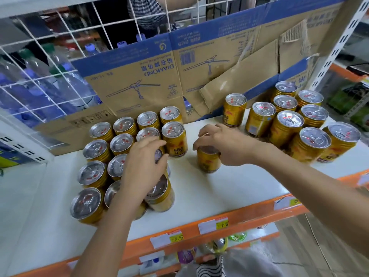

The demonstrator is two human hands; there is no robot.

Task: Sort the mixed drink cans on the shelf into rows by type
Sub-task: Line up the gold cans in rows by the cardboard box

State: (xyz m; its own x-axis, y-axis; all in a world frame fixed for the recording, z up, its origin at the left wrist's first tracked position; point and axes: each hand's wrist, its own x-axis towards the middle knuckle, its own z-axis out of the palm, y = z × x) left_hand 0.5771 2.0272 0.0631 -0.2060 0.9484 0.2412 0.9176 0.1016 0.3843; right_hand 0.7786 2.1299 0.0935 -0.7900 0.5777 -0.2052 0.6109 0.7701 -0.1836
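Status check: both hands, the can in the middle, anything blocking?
Right hand gripping lone gold can from above, mid-shelf. Left hand resting on left can block. Bare white shelf between; right cluster stands apart.

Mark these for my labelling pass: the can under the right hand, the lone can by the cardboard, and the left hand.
can under the right hand [207,161]: head view, gold side wall.
lone can [234,110]: head view, gold side.
left hand [144,166]: head view, back of hand.

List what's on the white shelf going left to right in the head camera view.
Block of gold cans in rows → left hand over that block's right edge → single can under the right hand → lone can at the back → right cluster of gold cans.
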